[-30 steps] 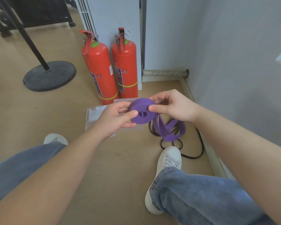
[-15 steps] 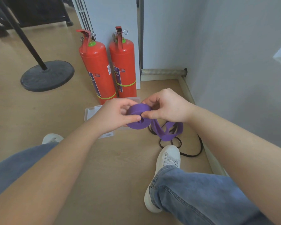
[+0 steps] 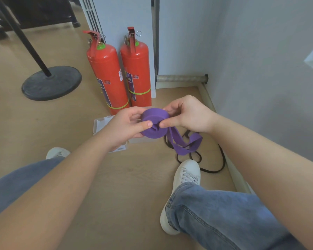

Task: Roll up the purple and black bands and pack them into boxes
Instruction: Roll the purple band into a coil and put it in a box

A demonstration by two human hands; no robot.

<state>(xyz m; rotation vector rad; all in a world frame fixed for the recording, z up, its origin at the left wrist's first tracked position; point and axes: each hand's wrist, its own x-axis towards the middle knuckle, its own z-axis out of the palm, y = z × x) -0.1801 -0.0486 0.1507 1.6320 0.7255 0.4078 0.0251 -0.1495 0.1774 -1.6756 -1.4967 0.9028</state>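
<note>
Closest in, a white shoe (image 3: 186, 177) is planted on the wood floor. Above it, both hands are on the purple band (image 3: 154, 131): the left hand (image 3: 123, 127) curls round the coiled roll with its thumb on the front, and the right hand (image 3: 187, 114) pinches the other side. The loose tail hangs down right, over the black band (image 3: 223, 160) lying on the floor. Just beyond the hands sits a clear box (image 3: 100, 124), then two red extinguishers (image 3: 107, 78) by the wall.
</note>
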